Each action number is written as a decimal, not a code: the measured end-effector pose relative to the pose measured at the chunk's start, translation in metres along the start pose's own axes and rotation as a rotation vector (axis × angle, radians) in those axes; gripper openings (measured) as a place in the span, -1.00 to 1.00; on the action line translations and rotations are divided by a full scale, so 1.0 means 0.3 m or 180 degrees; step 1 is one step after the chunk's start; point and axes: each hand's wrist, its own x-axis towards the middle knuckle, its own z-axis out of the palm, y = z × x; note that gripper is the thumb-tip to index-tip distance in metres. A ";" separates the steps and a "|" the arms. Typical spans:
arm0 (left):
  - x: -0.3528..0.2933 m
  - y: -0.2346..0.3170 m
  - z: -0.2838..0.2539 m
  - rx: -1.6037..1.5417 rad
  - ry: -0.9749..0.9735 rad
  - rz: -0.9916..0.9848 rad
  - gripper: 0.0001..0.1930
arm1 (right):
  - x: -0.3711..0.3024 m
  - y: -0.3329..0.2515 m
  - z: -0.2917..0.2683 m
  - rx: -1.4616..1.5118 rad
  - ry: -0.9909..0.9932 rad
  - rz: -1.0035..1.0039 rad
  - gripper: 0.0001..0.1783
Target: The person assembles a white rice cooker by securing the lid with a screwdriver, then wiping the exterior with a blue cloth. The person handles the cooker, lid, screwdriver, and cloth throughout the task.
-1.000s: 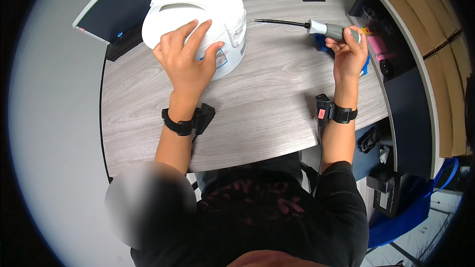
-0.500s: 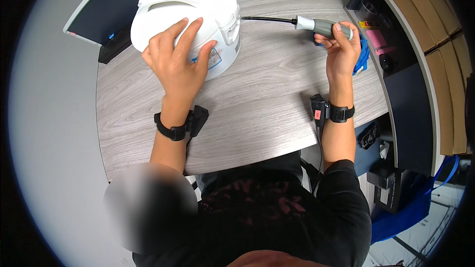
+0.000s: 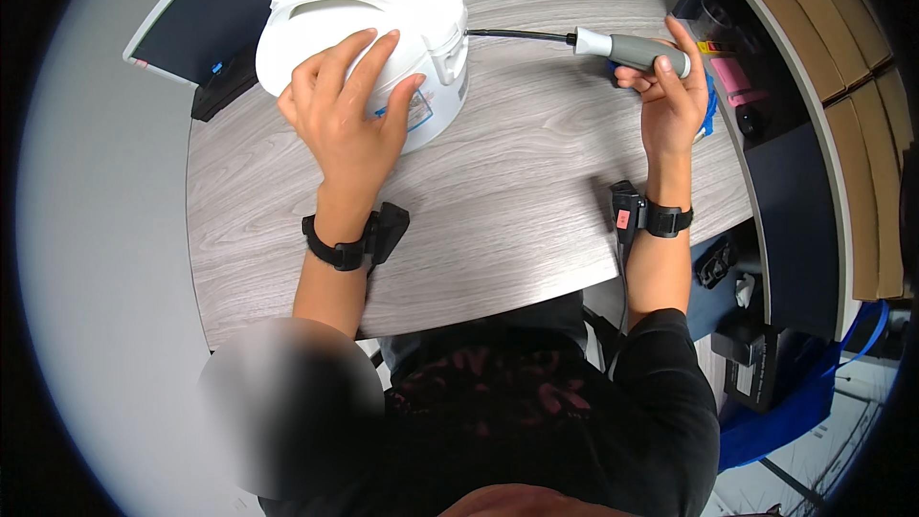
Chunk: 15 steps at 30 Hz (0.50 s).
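Observation:
A white rice cooker point(image 3: 421, 0) is tilted on the wood-grain table, its rounded lid and handle facing up and left. My left hand point(image 3: 349, 105) lies on its near side with fingers spread, thumb apart beside a blue-edged label. In my right hand point(image 3: 670, 86) is a screwdriver point(image 3: 637, 53) with a grey and white handle and a thin, black, slightly bent shaft. Its tip meets the cooker's right side near the latch-like part; the exact contact is too small to make out. My right thumb and curled fingers hold the handle, while the index finger points up.
Blue cloth point(image 3: 710, 105) lies behind my right hand. A dark shelf point(image 3: 795, 191) with small items, one pink point(image 3: 730, 77), borders the table's right side, and cardboard boxes point(image 3: 852, 191) stand beyond. At the far left is a dark panel point(image 3: 206, 29). Cables hang from both wrist devices.
My right hand has shifted slightly right, and its index finger has lifted off the handle. The screwdriver tip stays at the cooker's side. My left hand keeps its place on the cooker.

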 end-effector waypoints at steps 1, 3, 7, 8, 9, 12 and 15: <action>0.000 0.000 0.000 0.0001 -0.0004 -0.0005 -0.53 | -0.001 0.000 -0.003 -0.0260 0.0044 0.0051 -0.53; 0.000 0.001 0.000 0.0001 -0.0009 -0.0018 -0.53 | -0.004 0.005 -0.014 -0.0784 0.0131 0.0153 -0.52; 0.001 0.005 0.001 0.0028 -0.0013 -0.0010 -0.54 | 0.007 0.007 -0.043 -0.0614 -0.0047 0.0337 -0.46; 0.000 0.002 0.001 0.0038 -0.0021 -0.0006 -0.54 | 0.001 0.014 -0.020 -0.0189 -0.0086 0.0117 -0.45; -0.002 0.001 0.002 0.0051 -0.0030 -0.0008 -0.53 | -0.002 0.015 -0.002 0.0236 -0.0131 -0.0098 -0.44; -0.003 0.000 0.003 0.0045 -0.0020 -0.0009 -0.53 | 0.010 0.017 -0.008 -0.0053 -0.0189 -0.0228 -0.39; -0.004 0.003 0.002 0.0042 -0.0033 -0.0023 -0.54 | 0.003 0.047 -0.038 -0.0943 -0.0050 -0.0481 -0.36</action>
